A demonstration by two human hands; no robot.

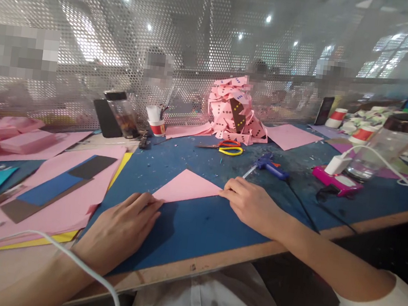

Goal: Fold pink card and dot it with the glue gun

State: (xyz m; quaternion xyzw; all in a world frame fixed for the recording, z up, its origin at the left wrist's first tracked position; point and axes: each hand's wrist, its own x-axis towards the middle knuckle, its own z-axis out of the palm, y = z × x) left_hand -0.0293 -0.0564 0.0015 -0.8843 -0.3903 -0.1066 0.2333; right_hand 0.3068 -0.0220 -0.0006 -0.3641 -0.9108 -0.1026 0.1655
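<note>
A pink paper triangle point(187, 186) lies on the blue tabletop point(195, 230), its long edge towards me. My left hand point(128, 220) pinches its left corner between closed fingers. At the opposite corner, my right hand point(248, 200) grips the paper with thumb and fingertips. Just beyond the right hand sits a blue glue gun point(272, 167), nozzle pointing left, its dark cord running towards the table edge. Scissors with red and yellow handles point(231, 148) rest behind the triangle.
A pile of pink folded paper boxes with printed dots point(227, 111) stands at the back. Pink sheets point(57, 212) with blue and brown strips lie left. A magenta power strip point(336, 182) and a clear jar point(368, 152) are at right. A white cable point(77, 256) crosses my left forearm.
</note>
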